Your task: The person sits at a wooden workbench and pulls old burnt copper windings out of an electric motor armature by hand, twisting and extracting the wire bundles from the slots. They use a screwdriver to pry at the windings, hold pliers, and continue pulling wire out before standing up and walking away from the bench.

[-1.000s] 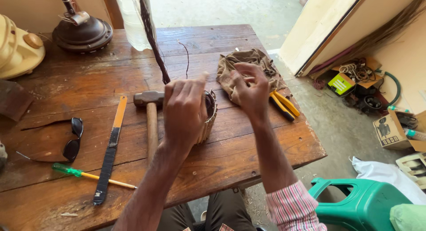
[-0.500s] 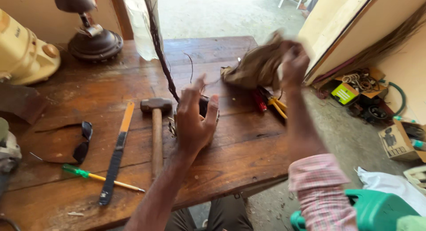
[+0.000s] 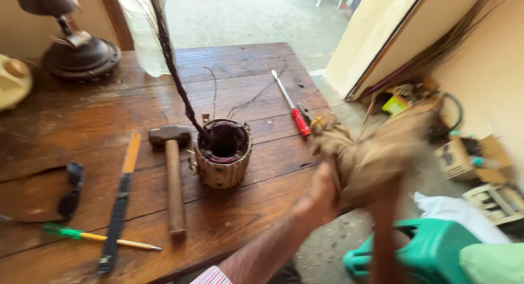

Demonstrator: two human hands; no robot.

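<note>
My right hand (image 3: 382,177) is off the table's right edge, blurred, closed on a bunched brown cloth (image 3: 376,153). The fingers of my left hand (image 3: 322,196) grip the cloth's left edge. On the wooden table (image 3: 76,131), left of both hands, stands a round motor stator (image 3: 224,156) with dark copper windings. A long twisted wire bundle (image 3: 172,63) rises out of it. A hammer (image 3: 172,175) lies just left of the stator. Behind it, a red-handled screwdriver (image 3: 295,112) lies on the table.
A long flat file (image 3: 120,202), a green-handled screwdriver (image 3: 82,235) and dark sunglasses (image 3: 71,191) lie at the left. A dark round base (image 3: 79,55) stands at the back left. A green plastic stool (image 3: 426,251) and cardboard boxes (image 3: 464,153) sit on the floor at the right.
My right hand lifted the brown cloth off the table and carried it right, past the edge. My left hand left the stator and joined it on the cloth, uncovering the stator and the screwdriver.
</note>
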